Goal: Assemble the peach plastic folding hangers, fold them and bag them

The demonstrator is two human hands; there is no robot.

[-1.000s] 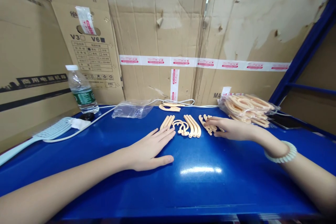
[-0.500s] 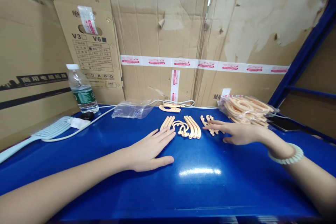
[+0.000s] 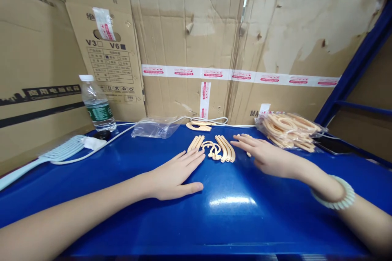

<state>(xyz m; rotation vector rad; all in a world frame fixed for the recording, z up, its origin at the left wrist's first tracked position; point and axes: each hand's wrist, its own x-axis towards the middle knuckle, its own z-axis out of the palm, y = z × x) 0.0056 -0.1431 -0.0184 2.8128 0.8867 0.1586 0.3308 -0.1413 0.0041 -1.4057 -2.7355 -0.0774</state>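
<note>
My left hand (image 3: 179,175) lies flat on the blue table with its fingers stretched out. Its fingertips rest at the lower ends of some slim beige plastic strips (image 3: 192,142), partly covering them. Beside these lie beige curved hook pieces (image 3: 211,147), then a row of longer curved beige strips (image 3: 226,149). To their right, my right hand (image 3: 269,157) reaches over small notched beige pieces (image 3: 248,155), its fingers extended. That hand hides most of those pieces, and whether it touches them I cannot tell. A pale bead bracelet (image 3: 346,193) circles the right wrist.
Behind the pieces lies another beige part (image 3: 199,125) near a white cable (image 3: 220,120). A clear plastic bag (image 3: 156,128) is left of it. Bagged beige parts (image 3: 288,130) and a dark flat object (image 3: 332,145) are at right; a water bottle (image 3: 99,108) and hairbrush (image 3: 61,149) at left.
My right hand has shifted slightly left and toward me, now covering more of the small notched pieces. My left hand stays in place.
</note>
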